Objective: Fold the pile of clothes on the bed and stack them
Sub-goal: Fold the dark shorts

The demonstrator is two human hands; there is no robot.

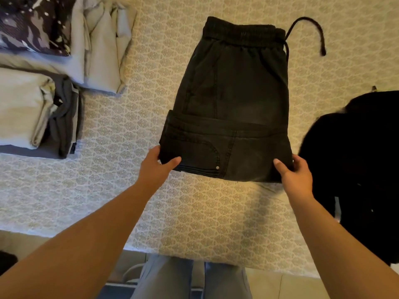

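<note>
Dark grey trousers [233, 98] lie partly folded on the patterned bedspread [133, 190], waistband at the far end, drawstring [319, 33] trailing to the right. The near fold is lifted off the bed. My left hand [158, 167] pinches its near left corner, thumb on top. My right hand [295, 171] grips its near right corner, thumb on top and fingers beneath. Folded clothes stand at the left: a cream and grey stack [32, 113] and, behind it, a pale stack [103, 46] with a dark patterned piece [32, 24] beside it.
A black garment [358, 169] lies bunched at the right of the bed, close to my right hand. The bed's near edge runs across the bottom, with my legs [190, 279] and the floor below it.
</note>
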